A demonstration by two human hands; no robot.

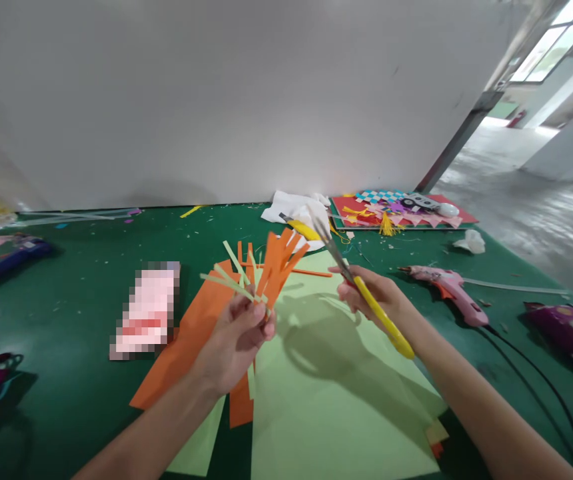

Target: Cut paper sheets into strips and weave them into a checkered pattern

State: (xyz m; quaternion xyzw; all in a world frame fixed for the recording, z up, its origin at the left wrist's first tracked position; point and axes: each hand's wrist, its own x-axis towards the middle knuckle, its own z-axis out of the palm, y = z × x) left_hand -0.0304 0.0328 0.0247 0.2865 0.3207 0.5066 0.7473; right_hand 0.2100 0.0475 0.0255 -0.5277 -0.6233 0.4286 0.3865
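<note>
Fringed paper [272, 272] stands above the desk [81, 267] in the head view, its base pinched between left fingers [252, 319], presumably so the strips splay freely; right fingers [348, 295] curl around scissors [379, 315], blades raised beside it.

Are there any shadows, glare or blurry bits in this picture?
In the head view, a soft shadow lies on the pale green sheet near the right hand; same view, the window looks washed out and the floor shines; also there, the tips of the yellow-handled tool look smeared, and a pinkish item is pixelated.
</note>
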